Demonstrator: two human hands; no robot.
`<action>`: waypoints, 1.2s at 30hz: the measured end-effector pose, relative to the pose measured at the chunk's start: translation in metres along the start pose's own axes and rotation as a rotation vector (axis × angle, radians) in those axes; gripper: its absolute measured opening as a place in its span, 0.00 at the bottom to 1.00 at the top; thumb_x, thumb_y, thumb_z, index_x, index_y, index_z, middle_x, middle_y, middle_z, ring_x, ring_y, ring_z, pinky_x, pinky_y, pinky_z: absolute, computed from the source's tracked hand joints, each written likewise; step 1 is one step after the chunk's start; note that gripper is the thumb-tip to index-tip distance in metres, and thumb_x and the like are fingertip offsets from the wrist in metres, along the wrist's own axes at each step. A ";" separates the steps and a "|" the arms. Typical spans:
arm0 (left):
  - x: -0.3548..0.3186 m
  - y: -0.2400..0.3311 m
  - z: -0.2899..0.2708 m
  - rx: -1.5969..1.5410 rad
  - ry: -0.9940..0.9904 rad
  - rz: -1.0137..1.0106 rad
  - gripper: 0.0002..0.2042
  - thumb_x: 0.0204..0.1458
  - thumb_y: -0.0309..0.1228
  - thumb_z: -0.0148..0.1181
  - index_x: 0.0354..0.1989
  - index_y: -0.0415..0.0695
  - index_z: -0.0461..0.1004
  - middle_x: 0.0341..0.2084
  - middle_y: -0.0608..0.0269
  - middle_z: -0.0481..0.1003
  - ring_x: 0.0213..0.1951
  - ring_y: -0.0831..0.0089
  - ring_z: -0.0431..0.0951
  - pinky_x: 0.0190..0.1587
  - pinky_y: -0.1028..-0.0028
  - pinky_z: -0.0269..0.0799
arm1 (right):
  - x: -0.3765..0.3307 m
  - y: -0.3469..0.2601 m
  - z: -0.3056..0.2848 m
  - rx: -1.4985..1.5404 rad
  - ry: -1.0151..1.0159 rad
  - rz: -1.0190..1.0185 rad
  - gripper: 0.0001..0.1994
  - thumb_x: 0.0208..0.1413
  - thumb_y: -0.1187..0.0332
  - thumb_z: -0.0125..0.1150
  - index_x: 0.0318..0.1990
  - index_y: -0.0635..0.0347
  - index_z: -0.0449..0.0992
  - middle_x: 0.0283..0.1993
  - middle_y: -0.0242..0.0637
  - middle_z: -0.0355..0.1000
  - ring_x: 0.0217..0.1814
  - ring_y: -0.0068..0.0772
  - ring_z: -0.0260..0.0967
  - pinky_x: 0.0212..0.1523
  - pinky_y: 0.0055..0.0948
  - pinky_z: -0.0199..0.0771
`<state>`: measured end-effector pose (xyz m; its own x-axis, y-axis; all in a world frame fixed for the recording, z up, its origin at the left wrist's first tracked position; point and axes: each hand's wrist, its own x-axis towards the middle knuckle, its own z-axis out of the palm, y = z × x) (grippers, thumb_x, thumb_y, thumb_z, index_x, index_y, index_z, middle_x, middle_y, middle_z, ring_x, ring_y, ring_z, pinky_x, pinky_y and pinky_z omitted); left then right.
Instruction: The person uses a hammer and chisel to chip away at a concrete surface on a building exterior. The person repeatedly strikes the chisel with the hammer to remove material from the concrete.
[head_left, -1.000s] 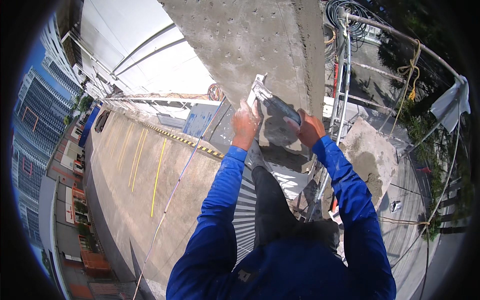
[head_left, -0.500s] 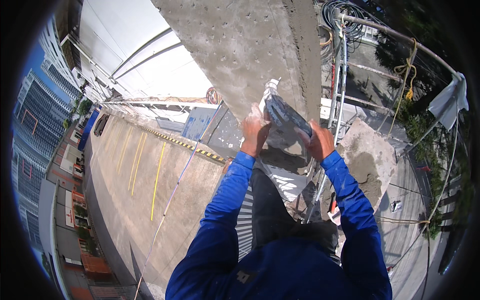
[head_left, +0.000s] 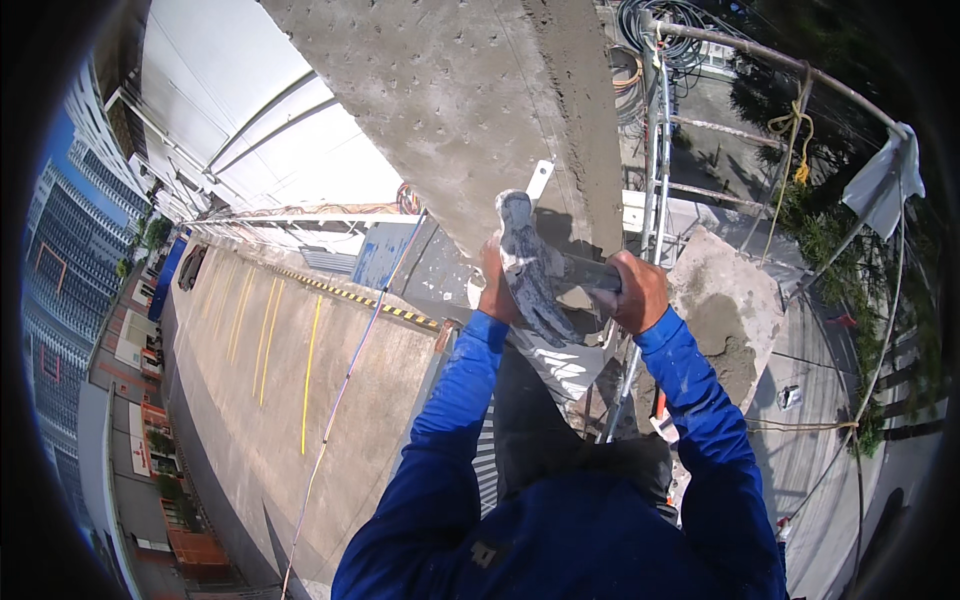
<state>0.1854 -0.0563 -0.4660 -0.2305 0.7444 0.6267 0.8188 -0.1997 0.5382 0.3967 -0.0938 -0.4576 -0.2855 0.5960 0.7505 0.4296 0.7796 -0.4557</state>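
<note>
In front of me is a mortar-smeared plastering tool [head_left: 518, 245] with a rounded, white-caked end and a grey bar-like part; its exact kind is unclear. My right hand [head_left: 640, 292] is closed round the bar's right end. My left hand [head_left: 494, 285] grips at the tool's left side, its fingers mostly hidden behind it. A pale flat strip with holes [head_left: 541, 180] sticks up just beyond; I cannot tell whether it belongs to the tool. Behind rises a grey mortar-covered surface [head_left: 450, 100] dotted with small pits.
At right, a pale board [head_left: 765, 300] carries a heap of wet mortar [head_left: 728, 345]. Metal scaffold rails [head_left: 665, 150], coiled cables [head_left: 672, 35] and a knotted yellow rope [head_left: 800, 125] stand beyond. Far below on the left lies paved ground [head_left: 270, 400] with yellow lines; a thin cord [head_left: 345, 385] crosses above it.
The tool has turned in my hands: its white-caked end now stands upright and the grey bar lies nearly level. The pale strip with holes has come into sight. My view has shifted slightly.
</note>
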 end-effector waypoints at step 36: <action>-0.024 -0.048 0.002 0.208 -0.024 -0.105 0.16 0.59 0.42 0.52 0.32 0.39 0.72 0.14 0.45 0.72 0.22 0.47 0.76 0.25 0.54 0.70 | 0.016 0.055 0.052 -0.008 -0.256 0.363 0.24 0.57 0.47 0.59 0.40 0.65 0.73 0.25 0.57 0.73 0.30 0.62 0.73 0.30 0.50 0.72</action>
<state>0.1525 -0.0632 -0.5079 -0.3096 0.7695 0.5586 0.8823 0.0134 0.4705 0.3709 -0.0313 -0.4951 -0.3175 0.8602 0.3991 0.5478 0.5100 -0.6632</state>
